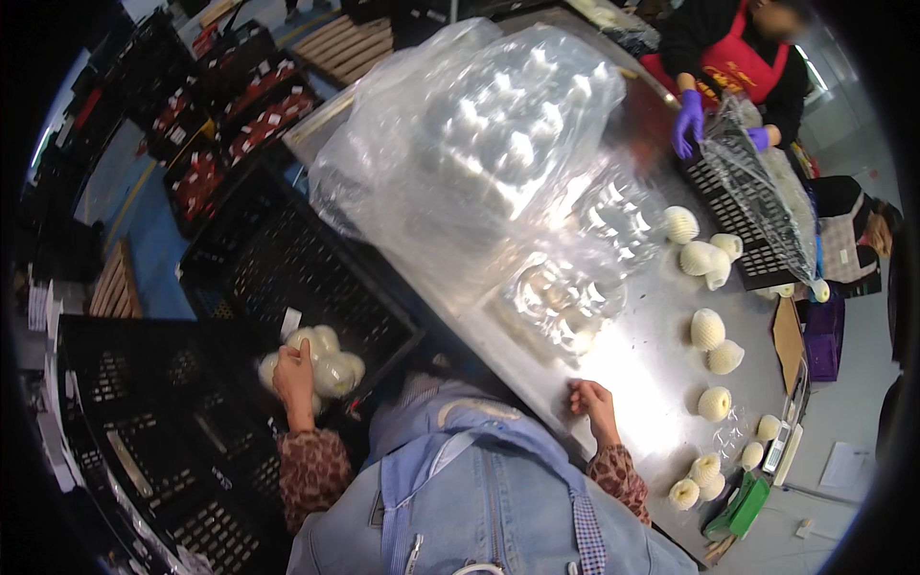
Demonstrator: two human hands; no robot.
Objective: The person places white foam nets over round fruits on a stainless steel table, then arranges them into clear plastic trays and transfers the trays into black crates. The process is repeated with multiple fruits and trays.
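Observation:
At the near end of a black plastic crate, my left hand is closed on the top of a fruit pack. The pack holds several pale round pieces under shiny clear plastic. It sits low in the crate's corner, and my fingers hide part of it. A white label shows beside it. My right hand is at the near edge of the metal table, fingers curled in with nothing visible in them. Clear moulded plastic trays lie on the table beyond it.
A large clear bag of trays covers the table's far left. Foam-netted fruits dot the right side, near a green object. Across the table a person in purple gloves handles a lined black crate. More black crates stand left.

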